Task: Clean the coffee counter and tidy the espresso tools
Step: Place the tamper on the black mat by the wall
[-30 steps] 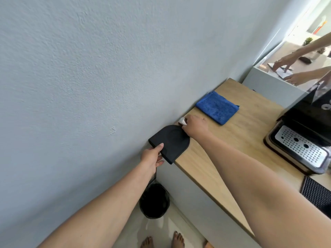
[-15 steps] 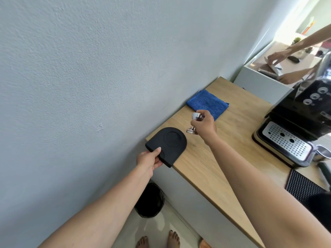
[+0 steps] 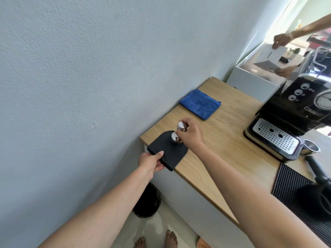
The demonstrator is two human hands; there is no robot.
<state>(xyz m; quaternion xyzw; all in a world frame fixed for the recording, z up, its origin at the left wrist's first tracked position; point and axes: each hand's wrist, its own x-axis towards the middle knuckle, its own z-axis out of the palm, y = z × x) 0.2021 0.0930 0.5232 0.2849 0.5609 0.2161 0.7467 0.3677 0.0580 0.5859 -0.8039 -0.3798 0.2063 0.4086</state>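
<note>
A black tamping mat [image 3: 165, 153] lies on the left corner of the wooden counter [image 3: 223, 140], its near end overhanging the edge. My left hand [image 3: 150, 161] pinches that overhanging end. A silver metal tamper [image 3: 178, 134] stands base-down on the mat's round recess, and my right hand [image 3: 190, 134] grips its handle from the right. A folded blue cloth [image 3: 200, 104] lies further back by the wall.
A black espresso machine [image 3: 293, 111] with a perforated drip tray stands on the right. A portafilter [image 3: 312, 151] lies beside it, near a black ribbed mat [image 3: 290, 185]. A black bin [image 3: 147, 201] stands on the floor below. Another person's hands work at the far counter [image 3: 283, 40].
My right hand lifted the tamper from the counter by the wall and brought it onto the mat. The left hand kept its hold on the mat's end.
</note>
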